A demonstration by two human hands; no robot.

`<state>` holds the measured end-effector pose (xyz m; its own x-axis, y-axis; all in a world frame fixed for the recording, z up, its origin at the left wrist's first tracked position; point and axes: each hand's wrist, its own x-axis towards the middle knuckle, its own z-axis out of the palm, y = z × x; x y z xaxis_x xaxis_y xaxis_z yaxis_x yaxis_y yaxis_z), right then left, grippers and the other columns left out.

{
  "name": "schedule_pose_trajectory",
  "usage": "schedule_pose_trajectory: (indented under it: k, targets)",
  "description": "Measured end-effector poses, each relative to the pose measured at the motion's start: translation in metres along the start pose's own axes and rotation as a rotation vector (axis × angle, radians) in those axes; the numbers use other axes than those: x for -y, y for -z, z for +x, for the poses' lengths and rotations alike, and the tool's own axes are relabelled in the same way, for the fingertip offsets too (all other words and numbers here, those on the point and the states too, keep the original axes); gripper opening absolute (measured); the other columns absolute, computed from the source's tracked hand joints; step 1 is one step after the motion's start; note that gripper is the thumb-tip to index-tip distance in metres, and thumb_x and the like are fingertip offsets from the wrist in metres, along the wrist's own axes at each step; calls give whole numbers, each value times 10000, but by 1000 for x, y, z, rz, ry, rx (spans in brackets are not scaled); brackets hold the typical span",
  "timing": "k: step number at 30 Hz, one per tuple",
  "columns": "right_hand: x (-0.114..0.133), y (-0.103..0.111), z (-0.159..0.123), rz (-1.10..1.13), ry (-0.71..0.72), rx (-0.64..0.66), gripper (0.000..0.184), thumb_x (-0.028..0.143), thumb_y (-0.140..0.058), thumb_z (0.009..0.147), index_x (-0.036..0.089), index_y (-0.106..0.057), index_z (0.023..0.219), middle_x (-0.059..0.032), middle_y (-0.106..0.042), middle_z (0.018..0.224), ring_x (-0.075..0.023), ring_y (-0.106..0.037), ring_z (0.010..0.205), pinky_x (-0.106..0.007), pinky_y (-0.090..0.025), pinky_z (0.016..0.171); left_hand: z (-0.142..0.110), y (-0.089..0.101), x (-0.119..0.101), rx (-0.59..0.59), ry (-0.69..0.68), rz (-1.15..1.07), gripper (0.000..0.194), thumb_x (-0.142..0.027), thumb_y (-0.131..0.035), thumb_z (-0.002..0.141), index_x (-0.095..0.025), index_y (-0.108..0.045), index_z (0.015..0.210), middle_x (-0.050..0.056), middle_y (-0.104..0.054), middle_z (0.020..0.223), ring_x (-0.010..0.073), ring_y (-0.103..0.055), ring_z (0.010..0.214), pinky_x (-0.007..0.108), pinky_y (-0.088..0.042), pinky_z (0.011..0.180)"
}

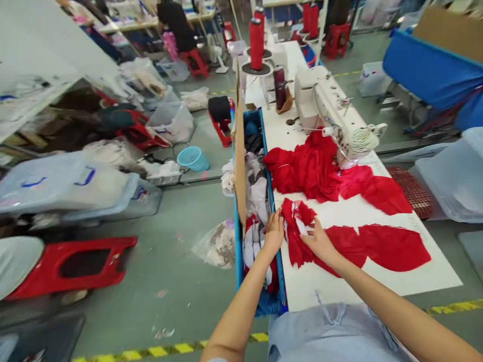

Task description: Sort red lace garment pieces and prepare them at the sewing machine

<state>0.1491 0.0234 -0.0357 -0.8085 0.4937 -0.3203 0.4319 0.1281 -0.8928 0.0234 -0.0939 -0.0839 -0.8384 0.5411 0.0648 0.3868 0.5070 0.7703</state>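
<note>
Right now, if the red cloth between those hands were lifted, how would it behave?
The red cloth would likely droop, as it lies in crumpled folds. It seems light, since its ragged edges look thin. It probably wouldn't roll, being spread low on the table.

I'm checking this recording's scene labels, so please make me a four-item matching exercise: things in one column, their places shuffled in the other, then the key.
Things
1. Cardboard panel
2. Sewing machine
3. Round basket
4. Left hand and right hand

Places
A. On the floor, off to the person's left
B. At a piece of red cloth near the table's left edge
C. On the white table, beyond the hands
D. Standing upright along the long blue bin

Right pairs: 1-D; 2-C; 3-A; 4-B
</note>
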Motion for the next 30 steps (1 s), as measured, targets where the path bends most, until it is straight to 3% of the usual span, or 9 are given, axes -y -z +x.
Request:
schedule_pose_trajectory:
  k: [5,8,11,15,17,19,22,26,30]
  targets:
    - [-7,16,-1,-72,-129,-48,778,224,-474,823,184,-137,1524,-177,-609,1254,-215,-711,890,-408,-540,860,-14,6,-3,4,-64,2,424,-163,-312,962,-182,-463,1357,136,-585,1299,198,-560,1246,418,-422,1113]
    - [-6,23,5,-124,-147,-93,792,209,-489,820,198,-144,1533,-111,-674,1096,-205,-715,820,-378,-541,819,-21,10,-13,16,-35,19,431,-146,-339,949,-192,-444,1364,132,-555,1320,204,-540,1266,409,-431,1101]
    - [-3,28,16,-190,-143,-106,716,218,-547,806,233,-315,1483,-41,-703,933,-216,-704,798,-364,-525,804,-26,11,-28,75,34,61,429,-190,-414,940,-178,-422,1369,143,-543,1322,234,-538,1262,416,-453,1068]
    - [0,28,24,-247,-153,-32,400,229,-569,802,184,-630,1195,-22,-706,744,-226,-688,728,-345,-503,777,-29,11,-51,173,150,240,506,-253,-552,889,-137,-416,1363,176,-544,1314,296,-534,1252,463,-459,1032]
    - [1,28,22,-254,-160,7,301,266,-534,841,170,-685,1083,-14,-684,643,-225,-674,677,-337,-496,745,-28,12,-60,217,178,327,543,-276,-580,876,-130,-414,1372,182,-543,1317,311,-545,1232,466,-463,1012]
    - [0,28,19,-263,-167,1,315,304,-534,853,170,-693,1090,-1,-654,579,-232,-659,660,-337,-480,719,-26,14,-65,250,187,386,567,-317,-586,876,-129,-413,1381,185,-544,1316,319,-560,1205,465,-469,991]
    - [-2,33,17,-264,-179,-66,437,313,-638,772,207,-661,1195,23,-629,567,-235,-629,661,-326,-441,671,-24,17,-68,271,199,444,596,-346,-603,863,-152,-412,1393,178,-554,1300,318,-576,1173,458,-477,964]
    - [-3,45,21,-134,-160,-116,230,368,-643,739,228,-718,905,-4,-658,674,-215,-602,715,-312,-422,662,-23,17,-69,294,214,476,604,-302,-591,861,-152,-395,1413,177,-555,1282,310,-588,1149,442,-489,937]
    - [-4,61,25,100,-149,-131,368,567,-587,751,207,-644,797,-16,-633,714,-168,-555,648,-289,-421,577,-24,16,-70,298,204,475,588,-264,-564,870,-129,-395,1416,184,-539,1295,312,-572,1163,445,-485,950]
